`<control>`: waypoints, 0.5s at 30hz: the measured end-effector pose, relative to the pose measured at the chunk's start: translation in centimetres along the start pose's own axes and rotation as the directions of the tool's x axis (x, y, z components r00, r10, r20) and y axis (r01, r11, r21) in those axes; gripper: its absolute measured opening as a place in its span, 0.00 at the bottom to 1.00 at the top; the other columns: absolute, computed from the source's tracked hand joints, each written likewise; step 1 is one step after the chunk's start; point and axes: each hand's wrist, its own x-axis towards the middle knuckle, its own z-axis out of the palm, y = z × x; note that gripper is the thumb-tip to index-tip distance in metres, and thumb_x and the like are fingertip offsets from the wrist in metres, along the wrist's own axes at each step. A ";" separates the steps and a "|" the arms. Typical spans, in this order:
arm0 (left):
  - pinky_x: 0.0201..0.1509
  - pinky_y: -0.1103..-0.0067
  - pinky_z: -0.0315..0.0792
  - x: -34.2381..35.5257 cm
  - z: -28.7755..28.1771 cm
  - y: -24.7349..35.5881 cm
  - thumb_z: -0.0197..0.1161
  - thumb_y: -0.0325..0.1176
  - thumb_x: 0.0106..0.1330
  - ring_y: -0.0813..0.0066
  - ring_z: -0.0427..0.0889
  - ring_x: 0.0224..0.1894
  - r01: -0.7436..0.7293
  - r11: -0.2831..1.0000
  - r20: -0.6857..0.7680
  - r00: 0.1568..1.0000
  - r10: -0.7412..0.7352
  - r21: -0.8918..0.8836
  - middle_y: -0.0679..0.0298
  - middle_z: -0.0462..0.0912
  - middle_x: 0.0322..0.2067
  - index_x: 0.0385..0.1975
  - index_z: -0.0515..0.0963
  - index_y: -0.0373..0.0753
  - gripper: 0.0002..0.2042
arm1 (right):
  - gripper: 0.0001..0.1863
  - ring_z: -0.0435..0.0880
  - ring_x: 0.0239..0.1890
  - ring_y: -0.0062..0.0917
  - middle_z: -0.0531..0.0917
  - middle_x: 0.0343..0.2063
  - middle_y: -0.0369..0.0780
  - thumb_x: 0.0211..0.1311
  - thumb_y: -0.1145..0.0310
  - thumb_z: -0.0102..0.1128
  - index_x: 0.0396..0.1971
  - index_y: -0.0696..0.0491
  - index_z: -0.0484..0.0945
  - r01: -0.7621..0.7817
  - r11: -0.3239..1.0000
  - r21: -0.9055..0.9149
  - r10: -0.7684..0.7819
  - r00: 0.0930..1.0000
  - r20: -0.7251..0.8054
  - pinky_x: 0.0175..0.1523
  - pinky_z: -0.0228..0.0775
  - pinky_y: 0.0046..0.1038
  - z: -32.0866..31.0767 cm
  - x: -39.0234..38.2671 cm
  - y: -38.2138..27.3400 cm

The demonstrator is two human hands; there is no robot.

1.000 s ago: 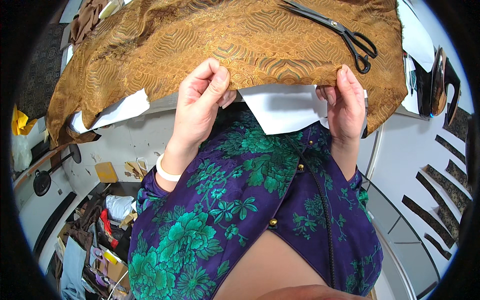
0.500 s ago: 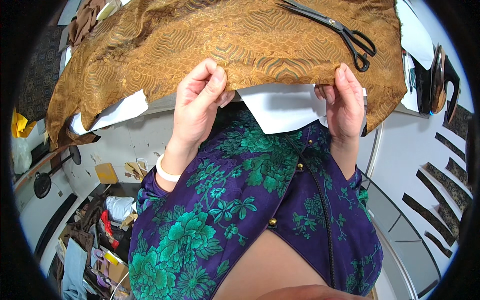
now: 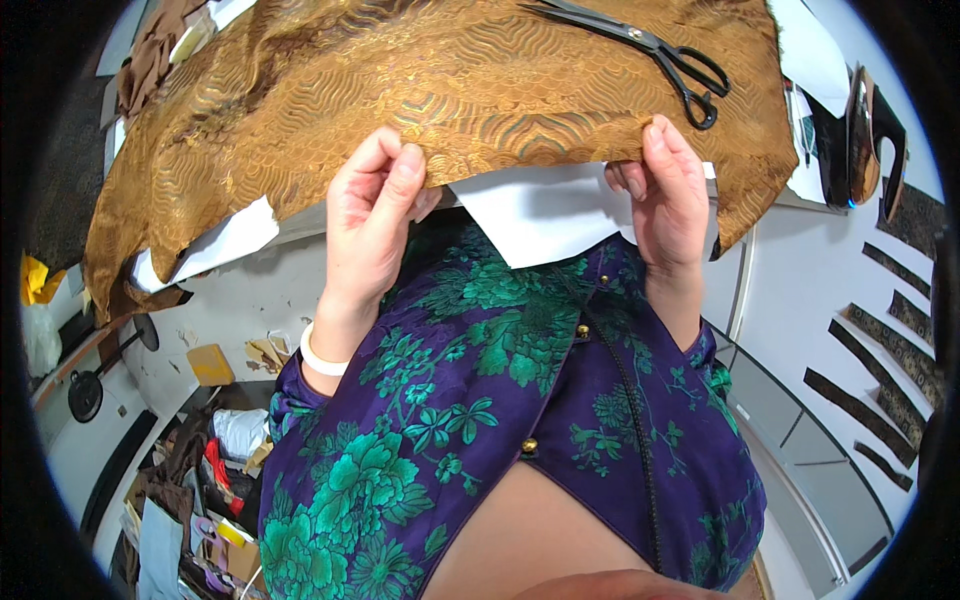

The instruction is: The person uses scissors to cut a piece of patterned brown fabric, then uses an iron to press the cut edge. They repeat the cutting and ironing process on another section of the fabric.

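A large golden-brown fabric (image 3: 330, 90) with a wave pattern spreads over the table and hangs past its near edge. My left hand (image 3: 375, 195) pinches the near edge of this fabric between thumb and fingers. Further right, my right hand (image 3: 668, 185) grips the same edge in a pinch, so a strip is held up taut between the two. White paper (image 3: 545, 215) shows under the fabric between my hands. Black-handled scissors (image 3: 660, 52) rest on the fabric beyond my right hand, their blades pointing to the far left.
Another sheet of white paper (image 3: 210, 245) sticks out under the fabric at the left. An iron (image 3: 865, 140) stands at the far right. Dark patterned fabric strips (image 3: 850, 410) hang on the right. Cloth scraps, tape and bags clutter a heap (image 3: 215, 500) at lower left.
Both hands and the fabric edge have shifted slightly left in the picture, along with the scissors and surroundings. The held strip looks a little flatter and wider. Both pinches stay closed.
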 end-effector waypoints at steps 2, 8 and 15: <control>0.30 0.84 0.58 0.0 -0.1 0.0 0.57 0.33 0.78 0.86 0.62 0.26 -0.015 1.000 0.005 1.000 0.015 0.026 0.75 0.67 0.25 0.33 0.69 0.41 0.09 | 0.11 0.64 0.24 0.11 0.68 0.22 0.27 0.77 0.62 0.55 0.34 0.51 0.73 0.004 1.000 0.026 -0.004 1.000 0.008 0.35 0.62 0.19 0.1 0.1 0.0; 0.31 0.84 0.59 0.0 0.2 0.0 0.56 0.33 0.79 0.85 0.63 0.27 -0.003 1.000 -0.016 1.000 0.003 0.018 0.74 0.68 0.25 0.32 0.68 0.41 0.10 | 0.12 0.64 0.24 0.12 0.68 0.22 0.27 0.77 0.61 0.54 0.33 0.52 0.73 -0.010 1.000 0.023 0.010 1.000 -0.025 0.35 0.61 0.20 0.4 0.0 -0.2; 0.31 0.83 0.60 0.0 -0.1 0.1 0.56 0.33 0.79 0.85 0.65 0.27 0.000 1.000 0.019 1.000 0.000 0.017 0.74 0.68 0.25 0.33 0.68 0.41 0.10 | 0.12 0.64 0.24 0.11 0.68 0.22 0.27 0.77 0.61 0.54 0.34 0.52 0.74 -0.006 0.999 0.045 0.008 0.999 -0.031 0.35 0.62 0.20 0.3 0.0 0.0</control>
